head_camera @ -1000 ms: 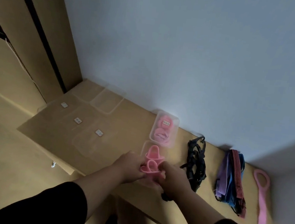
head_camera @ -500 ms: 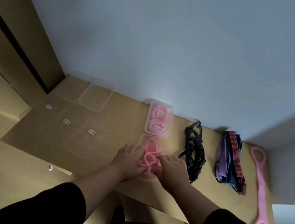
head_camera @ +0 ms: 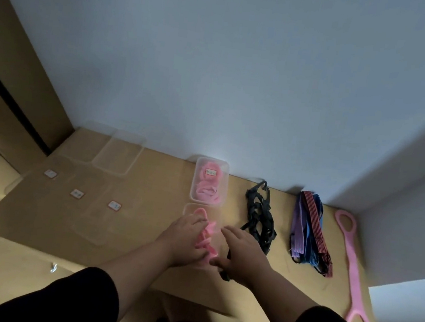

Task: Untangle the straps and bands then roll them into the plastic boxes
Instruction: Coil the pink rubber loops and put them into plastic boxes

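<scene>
Left hand (head_camera: 186,237) grips a pink band (head_camera: 207,235) over an open clear box (head_camera: 190,209); right hand (head_camera: 241,254) loose beside it.
Band bunched at left fingers, between both hands, long axis running near-to-far toward the wall. Right fingers straight, holding nothing I can see. Filled lidded box (head_camera: 209,180) just beyond on the table (head_camera: 155,191).

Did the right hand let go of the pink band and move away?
Yes. The right hand has slid off the pink band toward the black straps, which stay put on the table. Its fingers are now straight, and only the left hand holds the band.
</scene>
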Demonstrator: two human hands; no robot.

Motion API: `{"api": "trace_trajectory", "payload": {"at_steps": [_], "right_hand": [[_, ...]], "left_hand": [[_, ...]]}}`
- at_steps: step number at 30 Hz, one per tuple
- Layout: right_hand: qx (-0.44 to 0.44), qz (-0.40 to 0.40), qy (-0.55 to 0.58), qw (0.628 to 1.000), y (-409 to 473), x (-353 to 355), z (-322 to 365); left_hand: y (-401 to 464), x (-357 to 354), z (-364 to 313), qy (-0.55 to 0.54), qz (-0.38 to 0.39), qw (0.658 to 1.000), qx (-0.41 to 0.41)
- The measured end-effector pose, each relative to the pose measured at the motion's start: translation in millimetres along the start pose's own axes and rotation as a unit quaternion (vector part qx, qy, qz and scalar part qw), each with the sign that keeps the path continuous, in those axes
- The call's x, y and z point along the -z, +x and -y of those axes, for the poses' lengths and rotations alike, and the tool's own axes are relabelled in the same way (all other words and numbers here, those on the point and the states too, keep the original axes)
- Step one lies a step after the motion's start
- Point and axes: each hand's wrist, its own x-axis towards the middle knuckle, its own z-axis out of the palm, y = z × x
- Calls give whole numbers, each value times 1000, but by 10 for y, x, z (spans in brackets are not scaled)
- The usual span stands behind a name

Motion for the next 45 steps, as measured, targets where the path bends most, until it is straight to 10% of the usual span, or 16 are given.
{"api": "trace_trajectory", "payload": {"at_steps": [23,45], "right_hand": [[-26,-31,40,998,-1050,305,-1656],[-65,104,-104,987,-2258,-401,-3130]], "left_hand": [[375,-547,-1875,46,6,999,-10],[732,-1827,-3213,82,211,973,-46]]}}
